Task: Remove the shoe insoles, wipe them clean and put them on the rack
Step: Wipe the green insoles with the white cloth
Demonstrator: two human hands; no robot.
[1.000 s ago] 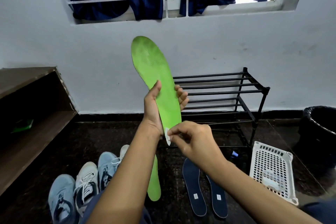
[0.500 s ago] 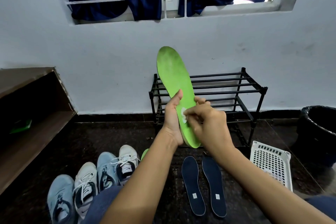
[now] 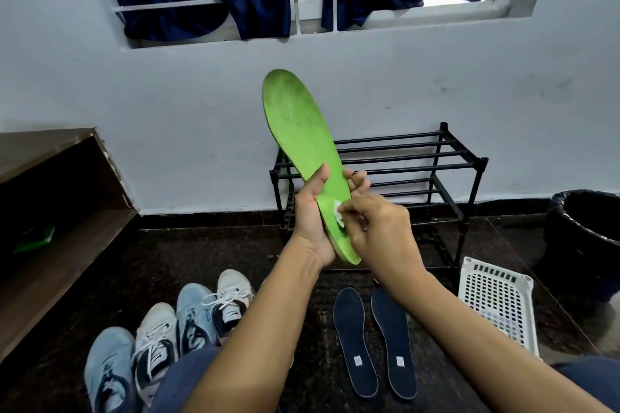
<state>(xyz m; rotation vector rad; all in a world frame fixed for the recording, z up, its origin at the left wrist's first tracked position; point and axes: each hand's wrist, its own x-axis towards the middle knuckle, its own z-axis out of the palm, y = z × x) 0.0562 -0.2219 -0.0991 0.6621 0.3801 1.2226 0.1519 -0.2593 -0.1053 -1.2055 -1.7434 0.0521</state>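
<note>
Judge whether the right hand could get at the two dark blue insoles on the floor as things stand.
Probably yes: the dark blue insoles lie uncovered just below the right hand, but it would first have to let go of the small white wipe.

Insole (image 3: 303, 141) in hand: bright green, fine dotted texture, grey smudging. Wipe (image 3: 338, 212): white. Floor pair of insoles (image 3: 374, 340) at 5 o'clock: navy, small white squares. Rack (image 3: 402, 164): black. Basket (image 3: 498, 305): white grid. Shoes (image 3: 167, 335) at 7 o'clock: pale blue, white.
</note>
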